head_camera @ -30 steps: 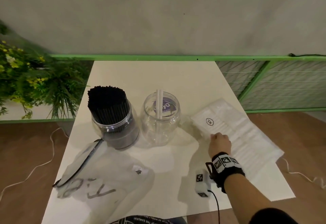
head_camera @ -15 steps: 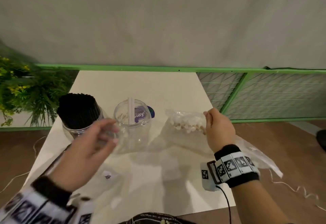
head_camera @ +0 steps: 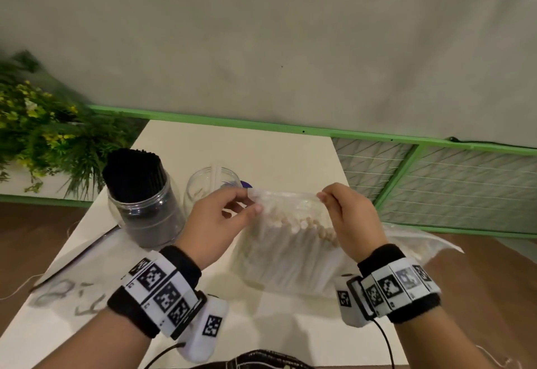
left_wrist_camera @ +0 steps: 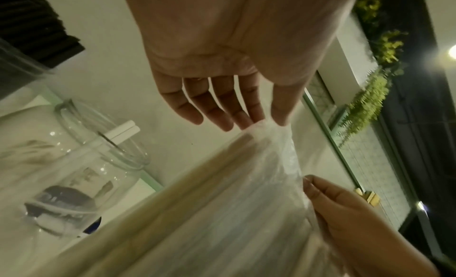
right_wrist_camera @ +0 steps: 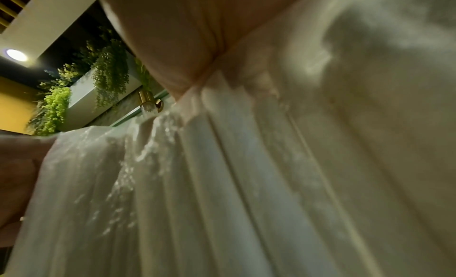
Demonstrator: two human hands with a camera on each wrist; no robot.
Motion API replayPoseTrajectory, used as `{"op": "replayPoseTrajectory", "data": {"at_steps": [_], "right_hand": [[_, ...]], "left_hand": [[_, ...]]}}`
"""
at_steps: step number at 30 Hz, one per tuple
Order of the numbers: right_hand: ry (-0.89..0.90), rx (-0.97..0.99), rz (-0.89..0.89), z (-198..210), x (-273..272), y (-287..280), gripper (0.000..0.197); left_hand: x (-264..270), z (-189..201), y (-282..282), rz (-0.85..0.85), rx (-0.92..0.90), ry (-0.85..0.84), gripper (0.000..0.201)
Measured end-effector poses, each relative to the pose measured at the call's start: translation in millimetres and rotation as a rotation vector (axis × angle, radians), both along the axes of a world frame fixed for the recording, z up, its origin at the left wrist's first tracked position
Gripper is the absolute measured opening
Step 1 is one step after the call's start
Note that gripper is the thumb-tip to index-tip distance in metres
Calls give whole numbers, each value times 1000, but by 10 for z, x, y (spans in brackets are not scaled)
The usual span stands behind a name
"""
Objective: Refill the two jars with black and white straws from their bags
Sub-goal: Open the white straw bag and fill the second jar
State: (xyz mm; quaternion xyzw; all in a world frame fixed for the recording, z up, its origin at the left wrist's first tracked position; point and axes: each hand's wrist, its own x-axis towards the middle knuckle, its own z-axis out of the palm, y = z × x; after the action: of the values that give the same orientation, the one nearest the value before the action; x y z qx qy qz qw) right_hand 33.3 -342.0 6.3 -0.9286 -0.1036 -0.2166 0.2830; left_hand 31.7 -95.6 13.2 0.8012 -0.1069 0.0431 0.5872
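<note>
Head camera looks down; both wrist cameras (very close) share the bag (head_camera: 287, 241).

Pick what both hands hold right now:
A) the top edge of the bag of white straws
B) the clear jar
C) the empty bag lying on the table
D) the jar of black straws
A: the left hand and right hand each pinch the top edge of the bag of white straws, raised between them; both jars stand untouched behind it.
</note>
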Motion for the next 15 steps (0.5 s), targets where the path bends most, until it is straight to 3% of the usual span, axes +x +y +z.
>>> {"op": "replayPoseTrajectory", "data": {"at_steps": [4, 7, 15], "right_hand": [[42, 83, 77, 42, 47, -19, 14], [76, 163, 110, 59, 102, -8, 14], [87, 199, 196, 78, 216, 61, 15]], "left_hand": [[22, -4, 40, 25, -51, 16, 27], [31, 20, 60, 27, -53, 28, 7], [93, -13, 158, 63, -51, 18, 6]]}}
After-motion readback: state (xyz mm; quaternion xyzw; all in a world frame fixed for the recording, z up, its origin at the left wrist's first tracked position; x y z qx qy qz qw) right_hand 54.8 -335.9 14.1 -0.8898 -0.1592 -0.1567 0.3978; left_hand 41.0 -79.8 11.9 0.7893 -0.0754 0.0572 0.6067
